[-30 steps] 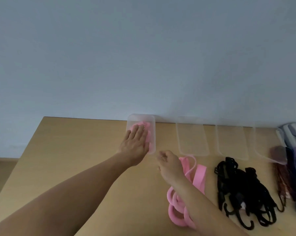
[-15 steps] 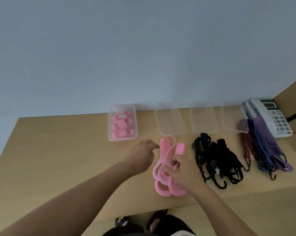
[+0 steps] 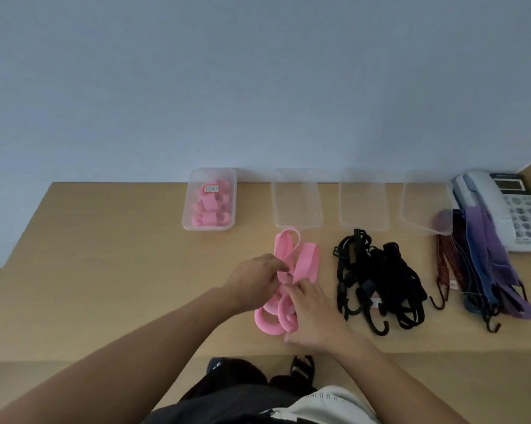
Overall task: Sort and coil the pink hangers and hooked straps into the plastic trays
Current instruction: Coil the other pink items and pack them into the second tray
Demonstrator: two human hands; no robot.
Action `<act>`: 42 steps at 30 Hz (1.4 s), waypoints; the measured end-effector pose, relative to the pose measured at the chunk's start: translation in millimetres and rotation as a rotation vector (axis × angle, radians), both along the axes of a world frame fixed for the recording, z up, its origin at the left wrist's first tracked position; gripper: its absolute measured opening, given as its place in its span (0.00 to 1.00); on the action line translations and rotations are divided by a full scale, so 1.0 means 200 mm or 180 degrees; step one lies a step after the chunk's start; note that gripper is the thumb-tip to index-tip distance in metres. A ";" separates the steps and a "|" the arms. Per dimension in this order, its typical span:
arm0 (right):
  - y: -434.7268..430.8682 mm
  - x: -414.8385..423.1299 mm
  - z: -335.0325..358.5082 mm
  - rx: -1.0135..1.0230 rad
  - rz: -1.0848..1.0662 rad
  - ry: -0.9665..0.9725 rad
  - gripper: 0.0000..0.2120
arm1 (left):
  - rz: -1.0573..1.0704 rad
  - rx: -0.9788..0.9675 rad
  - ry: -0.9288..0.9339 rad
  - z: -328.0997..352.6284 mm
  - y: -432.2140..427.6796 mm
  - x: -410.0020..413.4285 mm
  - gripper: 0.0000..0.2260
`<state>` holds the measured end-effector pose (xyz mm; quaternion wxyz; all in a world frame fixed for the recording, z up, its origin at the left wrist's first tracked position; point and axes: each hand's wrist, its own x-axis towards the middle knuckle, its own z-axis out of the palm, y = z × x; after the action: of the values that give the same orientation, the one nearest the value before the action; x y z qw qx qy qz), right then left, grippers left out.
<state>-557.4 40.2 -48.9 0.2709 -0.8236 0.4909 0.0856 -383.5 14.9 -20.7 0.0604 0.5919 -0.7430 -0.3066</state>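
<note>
Both hands are close together mid-frame, on the pink strap bundle (image 3: pixel 307 257). It lies on the table (image 3: pixel 120 255) with its long axis running near-to-far, tilted slightly right. The foam hooks (image 3: pixel 269 321) sit at the lower end and the flat loops point up toward the nearest empty tray (image 3: pixel 298 222). The left hand (image 3: pixel 256 280) pinches the strap at mid-length. The right hand (image 3: pixel 314 316) lies over the hook end (whether it actually grips, can't tell). The leftmost tray (image 3: pixel 207 228) holds coiled pink pieces; the black straps (image 3: pixel 380 280) sit just right of the bundle.
</note>
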 end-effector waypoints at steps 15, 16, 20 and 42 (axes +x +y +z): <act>-0.24 -0.14 0.40 -0.0568 -0.0451 -0.1398 0.07 | 0.0329 0.0036 0.0723 0.17 0.01 -0.07 0.11; -0.26 -0.15 0.42 -0.0599 -0.0523 -0.1599 0.06 | 0.0509 -0.0114 0.0908 0.19 0.00 -0.08 0.11; -0.31 -0.23 0.52 -0.0663 -0.0610 -0.2263 0.19 | 0.1053 -0.0184 0.1840 0.31 -0.03 -0.12 0.06; -0.46 -0.25 0.65 0.0340 -0.0796 -0.2758 0.09 | 0.0902 0.0366 0.2874 0.50 -0.13 -0.11 0.14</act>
<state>-608.3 -52.6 80.3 0.5017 -0.7027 0.4229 -0.2751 -405.1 -10.2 79.5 0.3855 0.4973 -0.5362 -0.5626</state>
